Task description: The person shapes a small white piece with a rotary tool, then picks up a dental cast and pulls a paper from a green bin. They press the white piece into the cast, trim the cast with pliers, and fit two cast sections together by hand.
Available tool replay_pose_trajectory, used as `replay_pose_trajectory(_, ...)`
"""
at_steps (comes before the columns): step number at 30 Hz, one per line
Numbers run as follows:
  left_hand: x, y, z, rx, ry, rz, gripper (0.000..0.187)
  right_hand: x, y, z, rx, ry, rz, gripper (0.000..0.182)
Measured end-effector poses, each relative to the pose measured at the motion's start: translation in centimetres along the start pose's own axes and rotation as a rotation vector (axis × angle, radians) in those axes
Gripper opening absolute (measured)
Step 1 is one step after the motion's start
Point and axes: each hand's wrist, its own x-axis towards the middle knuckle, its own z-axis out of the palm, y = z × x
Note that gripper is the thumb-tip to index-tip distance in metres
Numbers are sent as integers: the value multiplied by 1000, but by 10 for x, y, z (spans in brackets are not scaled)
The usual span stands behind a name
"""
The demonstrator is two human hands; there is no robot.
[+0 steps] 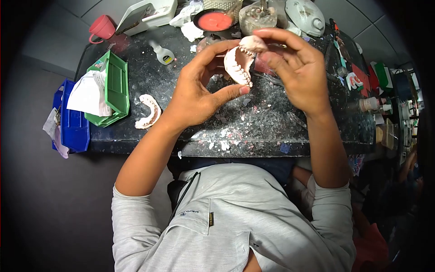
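Note:
Raised over the table, my left hand [199, 93] grips a pale plaster dental cast [235, 68] between thumb and fingers, its row of teeth facing right. A second, smaller dental cast [253, 44] is pinched by my right hand [299, 75], thumb below and fingers above. The two casts overlap at the top in this view, teeth towards each other. To the left of my left forearm, a loose horseshoe-shaped dental cast [156, 111] lies near the table's front edge.
Plaster crumbs litter the dark table [199, 136]. At left are a green bin [118, 90] with papers, a blue bin [74, 129] and a white bottle [163, 55]. A pink mug [103, 28], white tray [156, 16] and bowl of pink material [215, 21] line the back.

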Motion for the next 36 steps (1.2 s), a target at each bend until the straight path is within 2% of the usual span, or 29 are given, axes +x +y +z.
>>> replay_pose_trajectory(7,0,1,-2,43,-43,6,76,-3,4,9,-134,3,-75,35)
replay_pose_trajectory(9,0,2,-3,229,-5,102,76,-4,6,10,-155,12,-69,35)
replay_pose_trajectory(12,-1,1,0,135,57,118,75,-7,9,15,-52,49,-93,38)
replay_pose_trajectory(17,-1,1,-1,180,57,187,74,-8,11,21,56,-7,-161,41)
replay_pose_trajectory(19,0,2,2,165,164,254,72,-9,10,23,155,-29,-140,43)
replay_pose_trajectory(23,-1,2,1,164,175,255,69,-10,7,30,270,-58,-162,51)
replay_pose_trajectory(25,-2,4,1,242,135,246,65,-9,5,32,281,-39,-79,60)
replay_pose_trajectory(28,-3,5,-2,199,93,264,60,-10,6,35,376,18,-83,64)
replay_pose_trajectory(33,-2,-3,-6,223,112,297,60,-10,4,32,242,-50,-33,68)
replay_pose_trajectory(36,-3,-4,-4,167,137,232,62,-9,3,26,153,-79,-21,72)
